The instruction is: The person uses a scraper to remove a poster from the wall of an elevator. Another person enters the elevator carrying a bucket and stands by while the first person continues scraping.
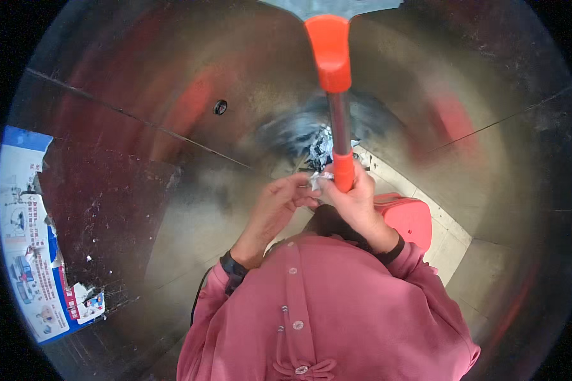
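A long-handled scraper [342, 119] rises up the middle of the view, with orange plastic sleeves, a dark metallic shaft and a flat grey blade [329, 5] at the top edge. My right hand [357, 195] grips its lower orange sleeve. A crumpled white paper scrap [315, 181] sits at my right thumb. My left hand [281, 200] is raised beside it, fingers partly bent; its fingertips meet or nearly meet the scrap, and whether they pinch it is unclear. Beyond the hands lies a heap of torn paper scraps [320, 148], partly hidden by the shaft.
At far left, a torn printed poster [38, 281] bearing writing clings to a dark, stained wall surface [109, 214]. A small round black fitting [220, 107] shows on the wall. Right of my body stands a red plastic container [407, 221] on pale floor tiles [450, 245].
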### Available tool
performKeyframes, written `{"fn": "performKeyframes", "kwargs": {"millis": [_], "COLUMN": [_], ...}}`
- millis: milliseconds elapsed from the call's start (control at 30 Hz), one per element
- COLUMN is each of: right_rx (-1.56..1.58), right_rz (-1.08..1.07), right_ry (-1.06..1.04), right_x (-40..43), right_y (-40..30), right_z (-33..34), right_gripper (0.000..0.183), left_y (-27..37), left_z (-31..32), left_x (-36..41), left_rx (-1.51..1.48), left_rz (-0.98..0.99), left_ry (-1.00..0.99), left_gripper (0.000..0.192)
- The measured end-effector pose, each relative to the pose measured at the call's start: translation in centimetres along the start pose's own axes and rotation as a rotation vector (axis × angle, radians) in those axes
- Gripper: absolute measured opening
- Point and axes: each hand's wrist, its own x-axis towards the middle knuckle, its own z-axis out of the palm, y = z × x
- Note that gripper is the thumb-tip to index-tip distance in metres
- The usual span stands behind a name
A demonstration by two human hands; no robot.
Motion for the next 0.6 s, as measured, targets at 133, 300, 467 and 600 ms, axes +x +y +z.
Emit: {"fn": "performKeyframes", "kwargs": {"millis": [133, 300, 467, 600], "right_rx": [0.092, 0.004, -0.013, -0.114], "right_rz": [0.111, -0.014, 0.009, -0.083], "right_ry": [0.119, 0.192, 0.199, 0.367], "right_x": [1.3, 3.7, 4.6, 5.9], "right_y": [1.0, 1.7, 2.2, 2.0], "right_z": [-1.0, -3.1, -4.8, -5.2], "right_gripper": [0.028, 0.033, 0.039, 0.033], "left_y": [0.8, 1.9, 1.8, 1.4], "left_z": [-0.9, -3.4, -5.7, -6.1], "left_x": [-0.3, -1.6, -3.8, -5.2], "left_rx": [0.015, 0.134, 0.111, 0.147], "left_rz": [0.018, 0.036, 0.023, 0.086], "left_ry": [0.038, 0.254, 0.323, 0.372], "left_gripper": [0.058, 0.039, 0.026, 0.019]}}
